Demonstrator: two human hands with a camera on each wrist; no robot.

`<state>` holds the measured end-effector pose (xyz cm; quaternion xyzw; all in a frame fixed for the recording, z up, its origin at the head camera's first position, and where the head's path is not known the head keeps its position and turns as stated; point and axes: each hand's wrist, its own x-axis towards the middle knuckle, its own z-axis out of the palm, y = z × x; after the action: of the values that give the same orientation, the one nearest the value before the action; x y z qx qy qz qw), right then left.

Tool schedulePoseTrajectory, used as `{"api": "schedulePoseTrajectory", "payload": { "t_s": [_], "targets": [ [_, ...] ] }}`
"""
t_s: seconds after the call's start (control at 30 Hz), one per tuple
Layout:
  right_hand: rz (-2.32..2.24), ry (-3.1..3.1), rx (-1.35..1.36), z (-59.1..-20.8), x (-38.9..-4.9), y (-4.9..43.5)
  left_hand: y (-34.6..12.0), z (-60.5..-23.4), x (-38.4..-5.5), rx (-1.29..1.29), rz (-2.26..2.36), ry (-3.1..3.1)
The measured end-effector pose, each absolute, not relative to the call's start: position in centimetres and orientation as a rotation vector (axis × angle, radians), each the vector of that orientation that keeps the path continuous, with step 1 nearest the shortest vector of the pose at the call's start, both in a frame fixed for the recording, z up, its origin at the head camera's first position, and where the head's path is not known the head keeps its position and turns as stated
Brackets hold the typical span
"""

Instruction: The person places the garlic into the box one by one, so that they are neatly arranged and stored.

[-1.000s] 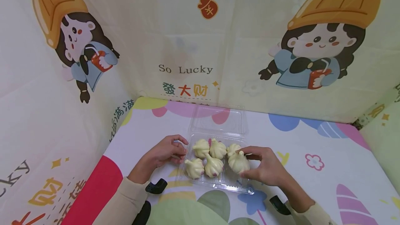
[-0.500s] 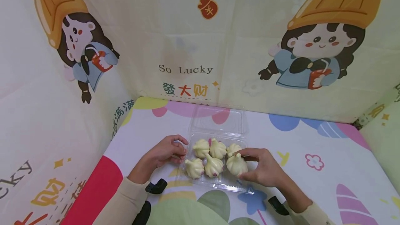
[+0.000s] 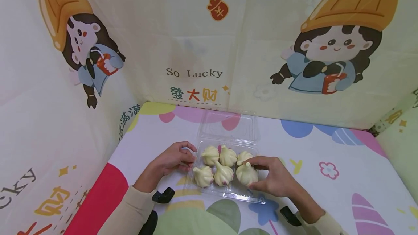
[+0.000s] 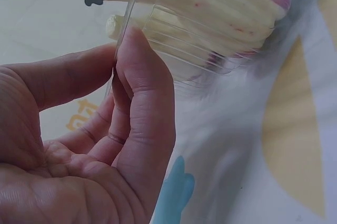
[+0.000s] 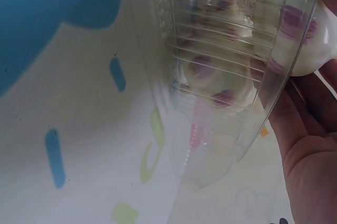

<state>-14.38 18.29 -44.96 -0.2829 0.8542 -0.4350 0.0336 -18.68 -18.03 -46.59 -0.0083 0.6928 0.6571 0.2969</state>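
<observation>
A clear plastic clamshell box lies on the table with several pale garlic bulbs in its tray. My left hand pinches the tray's left rim between thumb and index finger, as the left wrist view shows at the rim. At the tray's front right, my right hand grips a garlic bulb between thumb and fingers. In the right wrist view this purple-marked bulb overlaps the rim. Another bulb sits just behind it, partly covered by my fingers.
The box's transparent lid lies folded back toward the rear wall. A printed cloth wall rises behind the table, and another stands at the left. The tabletop has a colourful printed cover.
My right hand has moved the garlic bulb slightly left and down into the front right of the tray. The left hand has stayed at the rim.
</observation>
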Motion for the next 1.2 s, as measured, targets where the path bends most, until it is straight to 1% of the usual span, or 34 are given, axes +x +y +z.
{"api": "schedulePoseTrajectory", "payload": {
  "t_s": [0.3, 0.73, 1.2],
  "targets": [
    [-1.333, 2.634, -0.909, -45.20, -14.25, 18.11, -18.01, -46.53, -18.62, -0.028, 1.749, 1.834],
    [-1.279, 2.679, -1.088, -45.53, -14.30, 17.88, -18.04, -46.56, -18.58, -0.016, 1.757, 1.827],
    [-1.092, 2.778, -1.109, -45.76, -14.45, 17.86, -18.11, -46.70, -18.63, -0.018, 1.754, 1.829]
  ]
}}
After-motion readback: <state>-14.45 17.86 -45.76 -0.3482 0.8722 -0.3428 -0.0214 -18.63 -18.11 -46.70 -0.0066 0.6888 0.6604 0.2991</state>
